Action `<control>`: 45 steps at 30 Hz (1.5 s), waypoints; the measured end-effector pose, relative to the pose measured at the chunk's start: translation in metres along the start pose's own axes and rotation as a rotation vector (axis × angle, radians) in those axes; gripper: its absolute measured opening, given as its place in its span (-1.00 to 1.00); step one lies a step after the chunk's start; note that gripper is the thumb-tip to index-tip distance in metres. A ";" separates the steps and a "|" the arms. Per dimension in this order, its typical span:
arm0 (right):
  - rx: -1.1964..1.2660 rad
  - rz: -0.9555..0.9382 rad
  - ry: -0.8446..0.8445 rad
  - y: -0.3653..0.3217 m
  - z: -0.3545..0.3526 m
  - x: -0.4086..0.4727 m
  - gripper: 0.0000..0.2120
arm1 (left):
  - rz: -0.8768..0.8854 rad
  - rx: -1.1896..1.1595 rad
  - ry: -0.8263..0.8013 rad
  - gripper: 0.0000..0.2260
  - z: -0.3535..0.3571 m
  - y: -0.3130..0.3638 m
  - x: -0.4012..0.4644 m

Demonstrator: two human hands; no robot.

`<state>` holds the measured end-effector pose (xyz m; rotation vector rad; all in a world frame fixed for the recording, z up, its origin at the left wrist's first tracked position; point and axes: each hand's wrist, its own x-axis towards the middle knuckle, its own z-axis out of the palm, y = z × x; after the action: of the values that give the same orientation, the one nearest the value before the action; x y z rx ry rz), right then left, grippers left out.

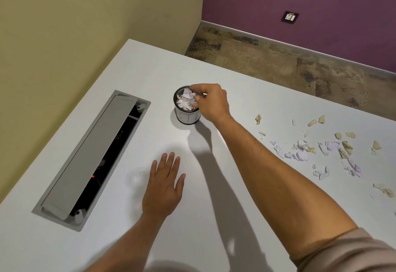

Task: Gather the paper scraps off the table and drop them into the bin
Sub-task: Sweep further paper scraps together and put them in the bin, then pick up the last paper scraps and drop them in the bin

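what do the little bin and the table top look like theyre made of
The bin looks like black wire mesh, probably metal: fine netting shows along its rim, with a pale label wrapped around the lower wall. The table looks like smooth matte white laminate or painted board; it is flat, even, with soft shadows and only a faint sheen. Neither can be confirmed by look alone.

The right hand (211,102) covers the near-right rim of the small black mesh bin (186,108), and whether its curled fingertips pinch anything cannot be told. The scattered white and tan paper scraps (321,149) run past the right edge.
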<state>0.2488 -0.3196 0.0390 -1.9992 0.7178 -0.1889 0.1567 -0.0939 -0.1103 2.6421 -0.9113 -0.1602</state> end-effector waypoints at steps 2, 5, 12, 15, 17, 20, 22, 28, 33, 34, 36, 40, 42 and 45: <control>0.017 0.001 0.023 -0.001 0.001 0.000 -0.69 | 0.002 0.001 0.001 -0.50 -0.001 0.001 0.000; 0.006 -0.019 0.059 -0.001 0.002 0.002 -0.76 | -0.003 -0.004 -0.002 -0.50 -0.002 0.001 -0.001; -0.325 -0.164 -0.083 -0.006 0.010 0.007 -0.74 | -0.009 0.001 -0.015 -0.50 -0.001 0.000 -0.001; -0.538 -0.187 -0.210 -0.010 0.017 0.013 -0.70 | -0.014 0.004 -0.025 -0.50 -0.001 0.001 0.000; -0.639 -0.182 -0.265 -0.014 0.020 0.018 -0.71 | -0.015 -0.006 -0.027 -0.50 -0.002 0.001 0.000; -0.741 -0.173 -0.323 -0.016 0.024 0.025 -0.72 | -0.014 0.006 -0.028 -0.50 -0.003 0.002 0.000; -0.773 -0.165 -0.342 -0.016 0.027 0.028 -0.72 | -0.013 0.008 -0.030 -0.50 -0.003 0.001 0.000; -0.766 -0.162 -0.341 -0.021 0.021 0.022 -0.69 | -0.004 0.006 -0.028 -0.49 -0.005 0.001 0.000; -0.592 -0.222 -0.185 -0.022 -0.009 -0.008 -0.62 | 0.017 0.020 -0.002 -0.50 -0.003 0.000 -0.001; -0.558 -0.233 -0.152 -0.021 -0.017 -0.016 -0.57 | 0.023 0.020 0.004 -0.50 -0.003 0.000 -0.001; -0.486 -0.239 -0.079 -0.016 -0.034 -0.036 -0.51 | 0.037 0.014 0.024 -0.51 -0.003 0.000 -0.001; -0.365 -0.188 0.014 0.014 -0.065 -0.084 -0.48 | 0.062 0.059 0.030 -0.52 -0.005 0.003 0.000; -0.339 -0.146 0.032 0.038 -0.076 -0.106 -0.47 | 0.037 0.087 0.000 -0.51 -0.006 0.009 -0.001; -0.297 -0.093 0.073 0.073 -0.090 -0.141 -0.50 | 0.015 0.028 -0.005 -0.56 -0.008 0.028 -0.007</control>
<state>0.0669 -0.3345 0.0465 -2.3213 0.7338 -0.2214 0.1367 -0.1080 -0.0933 2.6614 -0.9416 -0.1518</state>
